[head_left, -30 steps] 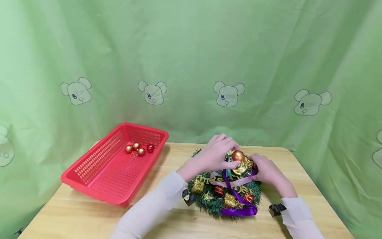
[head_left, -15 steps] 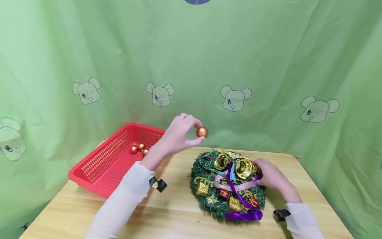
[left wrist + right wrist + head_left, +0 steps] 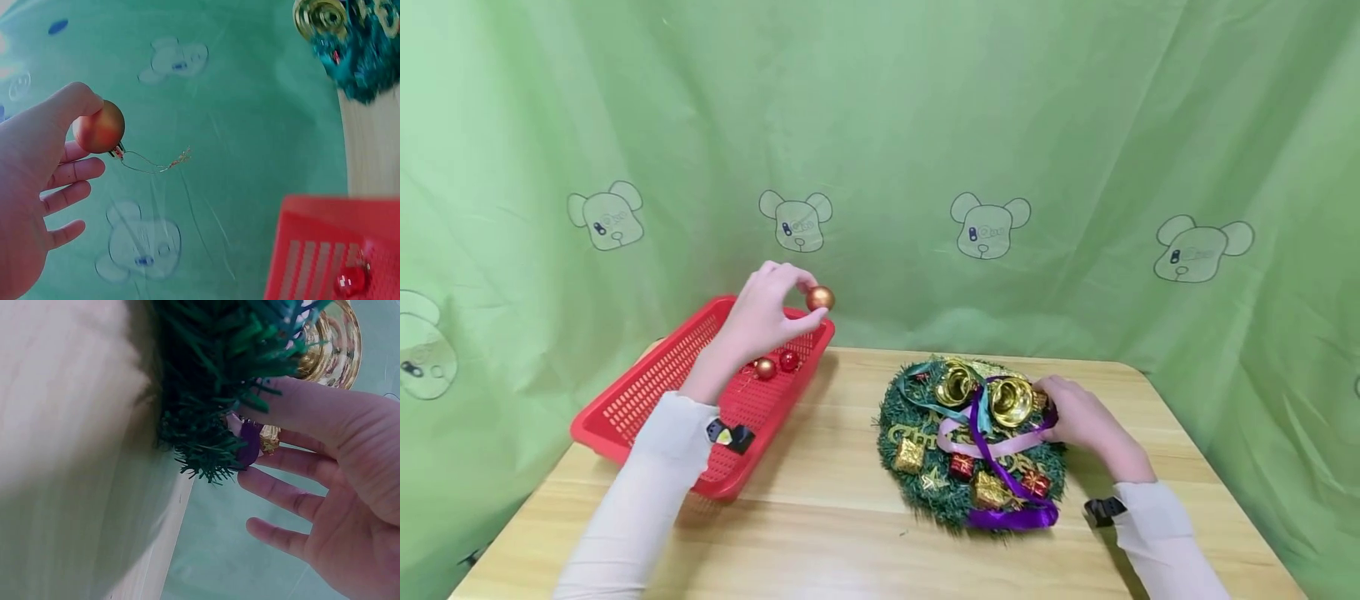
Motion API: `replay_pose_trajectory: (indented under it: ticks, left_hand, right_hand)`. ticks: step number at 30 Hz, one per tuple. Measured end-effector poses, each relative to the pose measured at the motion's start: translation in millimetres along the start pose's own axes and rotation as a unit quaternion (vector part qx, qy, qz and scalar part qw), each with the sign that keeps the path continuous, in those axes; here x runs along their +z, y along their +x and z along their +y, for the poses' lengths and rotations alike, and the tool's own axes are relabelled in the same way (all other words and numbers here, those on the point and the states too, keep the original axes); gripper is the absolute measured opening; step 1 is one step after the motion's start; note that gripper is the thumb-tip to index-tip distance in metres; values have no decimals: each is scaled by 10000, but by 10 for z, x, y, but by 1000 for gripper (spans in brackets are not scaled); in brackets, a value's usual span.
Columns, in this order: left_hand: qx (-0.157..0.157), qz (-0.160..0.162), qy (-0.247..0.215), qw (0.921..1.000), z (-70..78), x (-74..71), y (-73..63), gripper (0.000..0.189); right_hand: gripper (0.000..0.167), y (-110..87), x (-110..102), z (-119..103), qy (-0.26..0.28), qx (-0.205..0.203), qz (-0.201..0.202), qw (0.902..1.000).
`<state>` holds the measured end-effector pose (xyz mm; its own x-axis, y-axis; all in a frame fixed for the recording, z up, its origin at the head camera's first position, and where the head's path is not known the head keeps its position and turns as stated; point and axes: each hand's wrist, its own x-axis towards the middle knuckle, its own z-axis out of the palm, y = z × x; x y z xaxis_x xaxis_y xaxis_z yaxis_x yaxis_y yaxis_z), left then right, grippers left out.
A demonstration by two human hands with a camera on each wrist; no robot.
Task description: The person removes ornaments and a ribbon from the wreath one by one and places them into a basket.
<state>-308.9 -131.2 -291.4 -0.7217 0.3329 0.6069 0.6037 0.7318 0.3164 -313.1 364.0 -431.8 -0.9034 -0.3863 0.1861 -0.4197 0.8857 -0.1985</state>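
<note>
Above the far end of a red basket [image 3: 751, 467], my left hand [image 3: 747, 321] pinches a gold Christmas bauble [image 3: 821, 298] between thumb and forefinger. A thin hanging loop [image 3: 147, 164] trails from the bauble's cap in the left wrist view. On the table's right half lies a green Christmas wreath [image 3: 942, 508], trimmed with gold bells [image 3: 1011, 402], small gift boxes [image 3: 910, 455] and a purple ribbon [image 3: 1017, 518]. My right hand [image 3: 1081, 423] holds the wreath's right edge; in the right wrist view its thumb reaches into the needles, beside a small gold box [image 3: 270, 439].
Inside the basket sit a gold bauble [image 3: 765, 368] and a red bauble [image 3: 788, 360]; my left forearm hides part of it. A wooden table [image 3: 827, 533] carries everything. Behind it hangs a green curtain [image 3: 880, 125] printed with bear heads.
My left hand has lifted the gold bauble off the wreath's bells and carried it left to the basket. The right hand has stayed at the wreath's edge.
</note>
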Motion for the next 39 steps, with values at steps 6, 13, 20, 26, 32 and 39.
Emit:
replay_pose_trajectory:
  ticks: [6, 13, 20, 26, 32, 39]
  left_hand:
    - [-457, 0, 8, 9990, -292, -66, -38, 32]
    - [-1026, -244, 137, 9943, -563, -55, -180, 34]
    - [-1254, -414, 244, 9909, -789, 9, -256, 38]
    - [-1214, -539, 420, 9902, -950, 90, -263, 38]
    - [-1057, -775, 651, 9892, -1064, 231, -306, 36]
    - [-855, -1157, 1035, 9842, -1097, 362, -344, 34]
  right_hand:
    - [78, 7, -16, -24, -44, 49, 36, 10000]
    - [77, -38, 30, -51, -16, 52, 24, 10000]
    - [78, -64, 39, -43, -47, 47, 146, 9999]
    - [78, -43, 21, -37, -98, 39, 229, 9997]
    - [77, -49, 27, -45, -131, 18, 254, 9996]
    - [76, -51, 29, -46, -138, 20, 298, 9995]
